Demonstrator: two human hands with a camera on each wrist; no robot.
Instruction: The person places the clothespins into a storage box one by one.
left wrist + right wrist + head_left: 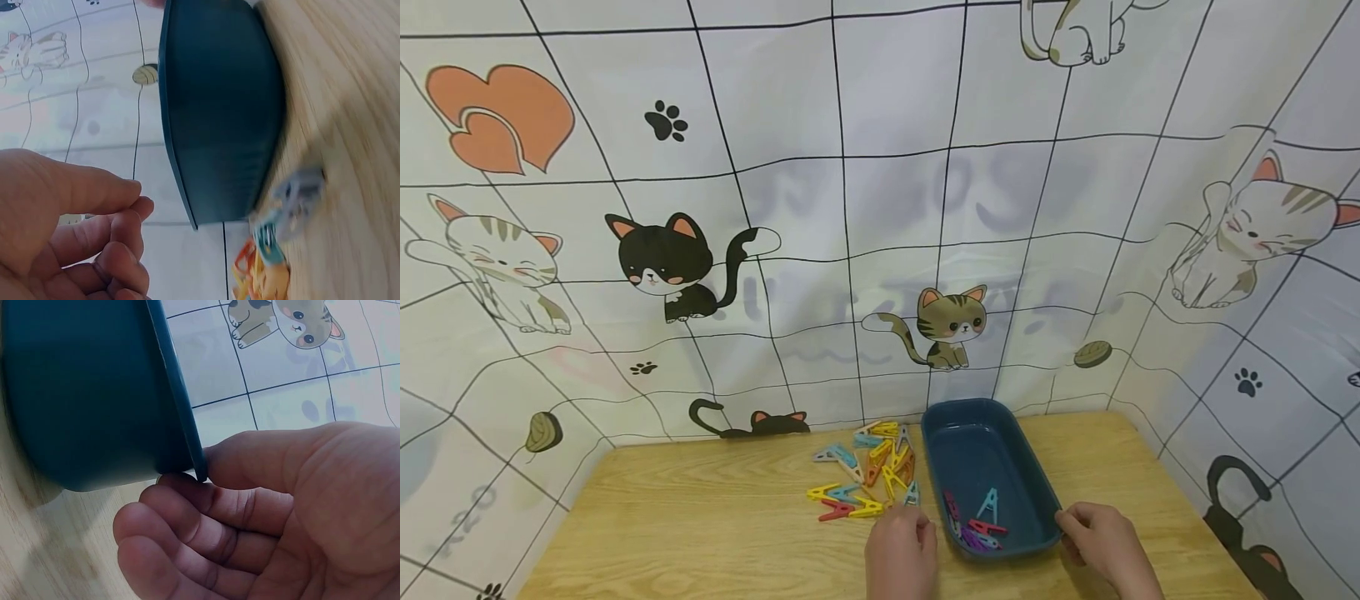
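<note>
A dark blue tray (958, 405) stands on the wooden table (700, 525) with several coloured clothespins (981, 523) at its near end. A pile of coloured clothespins (868, 477) lies just left of it. My right hand (1072, 527) pinches the tray's near right corner; in the right wrist view the thumb lies over the rim of the tray (81, 394) and the fingers (187, 550) curl beneath. My left hand (910, 531) hovers at the pile's near edge, beside a grey clothespin (299, 190), its fingers (122, 234) curled with nothing in them.
A cat-print cloth (850, 208) walls the table at the back and on both sides. The table's left half is bare wood. The tray's outer wall (219, 112) stands right next to the pile (259, 278).
</note>
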